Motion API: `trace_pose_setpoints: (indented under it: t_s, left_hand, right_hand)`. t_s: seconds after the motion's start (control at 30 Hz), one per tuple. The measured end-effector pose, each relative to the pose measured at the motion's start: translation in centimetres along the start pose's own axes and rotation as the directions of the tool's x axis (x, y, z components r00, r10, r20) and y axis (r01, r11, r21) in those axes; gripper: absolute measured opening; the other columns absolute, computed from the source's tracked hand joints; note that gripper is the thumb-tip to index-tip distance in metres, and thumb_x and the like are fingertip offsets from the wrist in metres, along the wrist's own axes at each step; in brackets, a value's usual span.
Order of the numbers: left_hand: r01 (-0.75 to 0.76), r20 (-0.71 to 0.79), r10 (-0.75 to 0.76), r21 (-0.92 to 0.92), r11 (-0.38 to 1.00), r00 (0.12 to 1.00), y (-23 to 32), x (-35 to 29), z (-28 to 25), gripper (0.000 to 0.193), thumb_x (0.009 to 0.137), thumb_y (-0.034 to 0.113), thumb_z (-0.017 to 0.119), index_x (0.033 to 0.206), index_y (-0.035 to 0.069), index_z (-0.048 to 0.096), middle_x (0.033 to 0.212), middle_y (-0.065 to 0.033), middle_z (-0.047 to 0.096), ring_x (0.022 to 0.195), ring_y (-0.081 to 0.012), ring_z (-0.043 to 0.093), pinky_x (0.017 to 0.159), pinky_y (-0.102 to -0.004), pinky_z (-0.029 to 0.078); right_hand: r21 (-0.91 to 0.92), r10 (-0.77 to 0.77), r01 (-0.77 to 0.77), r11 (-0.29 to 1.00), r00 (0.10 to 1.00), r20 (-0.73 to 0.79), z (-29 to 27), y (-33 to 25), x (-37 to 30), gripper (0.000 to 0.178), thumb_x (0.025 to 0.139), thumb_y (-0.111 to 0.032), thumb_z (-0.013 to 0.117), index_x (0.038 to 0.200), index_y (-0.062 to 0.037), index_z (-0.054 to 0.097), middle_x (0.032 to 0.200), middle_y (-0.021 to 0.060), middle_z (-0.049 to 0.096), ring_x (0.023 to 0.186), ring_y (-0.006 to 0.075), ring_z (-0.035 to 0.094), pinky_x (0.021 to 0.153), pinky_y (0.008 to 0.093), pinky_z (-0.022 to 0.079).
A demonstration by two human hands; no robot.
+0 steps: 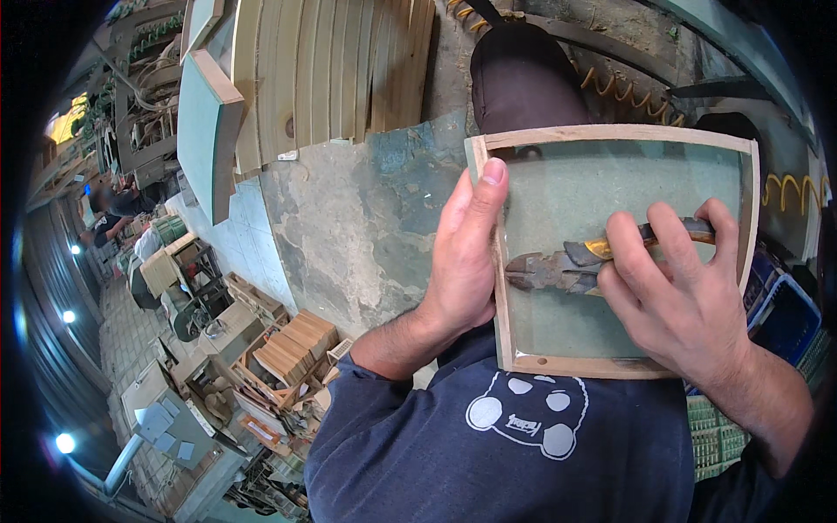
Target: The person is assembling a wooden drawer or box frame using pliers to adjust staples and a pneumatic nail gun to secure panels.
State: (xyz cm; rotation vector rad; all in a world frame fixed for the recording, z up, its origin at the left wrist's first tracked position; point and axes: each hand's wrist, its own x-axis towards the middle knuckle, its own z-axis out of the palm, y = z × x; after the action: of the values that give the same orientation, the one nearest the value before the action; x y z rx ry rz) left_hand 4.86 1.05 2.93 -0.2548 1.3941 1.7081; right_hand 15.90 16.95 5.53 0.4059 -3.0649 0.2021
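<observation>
A shallow wooden box (619,133) with a pale green-grey bottom and light wood sides lies tilted in front of my body. My left hand (466,253) grips its left side, with the thumb lying along the outer edge near the top corner. In my right hand (671,296) are pliers (545,270) with worn dark metal jaws and black-and-yellow handles. Their jaws point left, at the inner face of the box's left side. The jaw tips are close to that wood; I cannot make out whether they bite on anything. My right fingers wrap round the handles.
Long boards (323,70) and pale-blue panels (205,131) are stacked at the upper left. Yellow coiled hoses (636,105) hang at the upper right. A blue crate (789,318) stands right. Wooden pieces (296,344) fill a box lower left; a person (113,222) is far left.
</observation>
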Motion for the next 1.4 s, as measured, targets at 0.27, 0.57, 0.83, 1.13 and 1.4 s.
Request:
trace_pose_setpoints:
  t_s: [0.27,0.57,0.83,1.13,1.4]
  left_hand:
    - [0.019,0.006,-0.019,0.01,1.0,1.0,-0.3,0.0,0.1,0.049,0.099,0.039,0.036,0.13,0.001,0.039,0.12,-0.0152,0.053,0.107,-0.0214,0.056,0.092,-0.0352,0.047]
    - [0.033,0.088,-0.031,-0.021,0.999,0.996,-0.4,-0.1,-0.4,0.05,0.1,0.038,0.033,0.132,0.0,0.035,0.123,-0.0167,0.05,0.11,-0.0231,0.055,0.093,-0.037,0.046]
    - [0.14,0.23,-0.133,-0.015,0.99,0.964,0.9,-0.8,-2.8,0.06,0.091,0.011,0.055,0.14,0.003,0.022,0.126,-0.0129,0.048,0.114,-0.0184,0.051,0.096,-0.0339,0.043]
    - [-0.404,0.159,0.41,-0.07,0.912,0.898,2.5,-0.1,-5.5,0.065,0.086,0.002,0.058,0.14,0.004,0.02,0.134,-0.0149,0.038,0.121,-0.0243,0.044,0.099,-0.039,0.039]
    - [-0.614,0.233,0.573,0.177,0.769,0.786,0.3,0.3,-9.4,0.036,0.083,0.003,0.065,0.116,-0.005,0.053,0.107,-0.0132,0.063,0.097,-0.0177,0.06,0.085,-0.0299,0.047]
  right_hand:
    - [-0.018,-0.017,0.019,1.0,0.997,0.077,-0.2,-0.1,-0.1,0.017,0.064,-0.019,0.061,0.075,-0.0083,0.055,0.104,0.0087,0.05,0.1,0.0255,0.048,0.08,0.0531,0.041]
    - [0.024,-0.009,0.007,1.0,0.996,0.086,-0.2,0.1,-0.4,0.017,0.065,-0.019,0.06,0.075,-0.007,0.053,0.101,0.0108,0.05,0.098,0.0271,0.049,0.08,0.0527,0.041]
    - [0.308,0.137,-0.167,0.937,0.984,0.116,-2.2,1.3,-0.4,0.023,0.062,-0.014,0.059,0.08,-0.001,0.054,0.106,0.0156,0.05,0.099,0.0311,0.05,0.079,0.0458,0.04]
    - [0.89,0.344,-0.341,0.302,0.91,0.232,-1.8,0.6,-0.9,0.021,0.063,0.009,0.053,0.082,0.0028,0.058,0.099,0.0193,0.059,0.085,0.034,0.06,0.076,0.036,0.047]
    - [0.791,0.031,-0.568,-0.225,0.808,0.589,3.9,-0.3,-0.2,0.014,0.077,-0.002,0.063,0.084,0.0002,0.051,0.092,0.0104,0.065,0.079,0.012,0.062,0.072,0.0262,0.048]
